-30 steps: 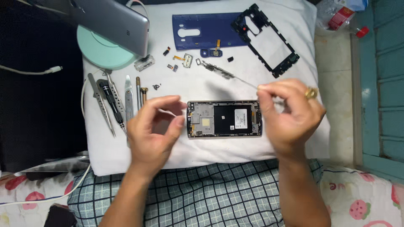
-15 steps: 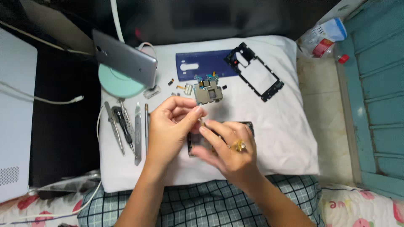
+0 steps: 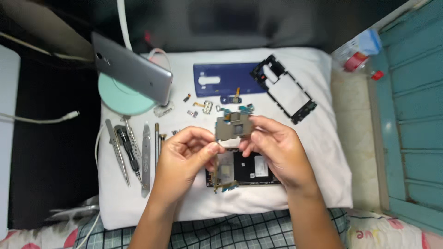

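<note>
Both hands meet over the white mat (image 3: 323, 152). My left hand (image 3: 182, 161) and my right hand (image 3: 279, 150) pinch a small grey circuit board (image 3: 234, 125) between their fingertips, lifted and tilted up. Under it lies the opened phone body (image 3: 247, 169), black with a white label, partly hidden by my fingers. A second board piece (image 3: 224, 174) with gold edges hangs at the phone's left end, below my left thumb.
A blue back cover (image 3: 221, 78) and a black plastic frame (image 3: 285, 90) lie at the mat's far side, with small parts (image 3: 203, 107) between. Tweezers, a screwdriver and pry tools (image 3: 134, 154) lie left. A grey phone (image 3: 131, 67) leans on a mint stand (image 3: 121, 97).
The camera view has shifted. Earlier my hands were apart beside the phone body; they have come together, and the grey board has been lifted clear of the phone and raised.
</note>
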